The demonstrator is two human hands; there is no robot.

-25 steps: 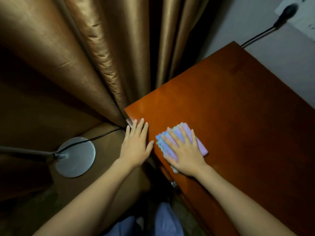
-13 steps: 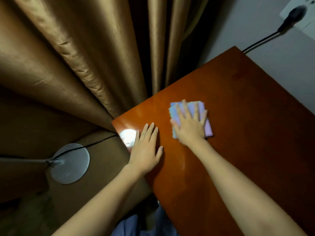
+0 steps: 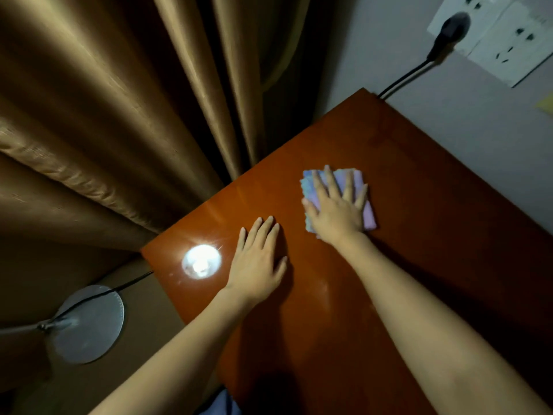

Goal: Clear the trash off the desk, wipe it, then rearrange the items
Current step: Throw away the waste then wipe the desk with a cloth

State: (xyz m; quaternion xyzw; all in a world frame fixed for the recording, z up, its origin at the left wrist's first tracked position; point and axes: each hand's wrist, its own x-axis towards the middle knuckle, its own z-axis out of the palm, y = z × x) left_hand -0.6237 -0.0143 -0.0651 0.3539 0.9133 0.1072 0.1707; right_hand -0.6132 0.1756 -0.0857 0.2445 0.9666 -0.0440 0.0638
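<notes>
A reddish-brown wooden desk [image 3: 419, 235] fills the right half of the view. On it lies a folded pale purple-and-blue cloth [image 3: 366, 211]. My right hand [image 3: 336, 211] presses flat on the cloth with straight, spread fingers. My left hand [image 3: 258, 262] rests flat on the bare desktop to the left of the cloth, fingers straight, holding nothing. A bright round reflection of light [image 3: 202, 261] shows on the desktop just left of my left hand.
Brown curtains [image 3: 119, 115] hang along the desk's far-left edge. A round metal lamp base [image 3: 86, 323] with a black cable stands on the floor at lower left. A black plug [image 3: 449, 28] sits in a white wall socket at upper right, its cable running behind the desk.
My right hand has slid the cloth away from the desk's near-left corner toward the far side. My left hand has moved fully onto the desktop. A light reflection has come into view.
</notes>
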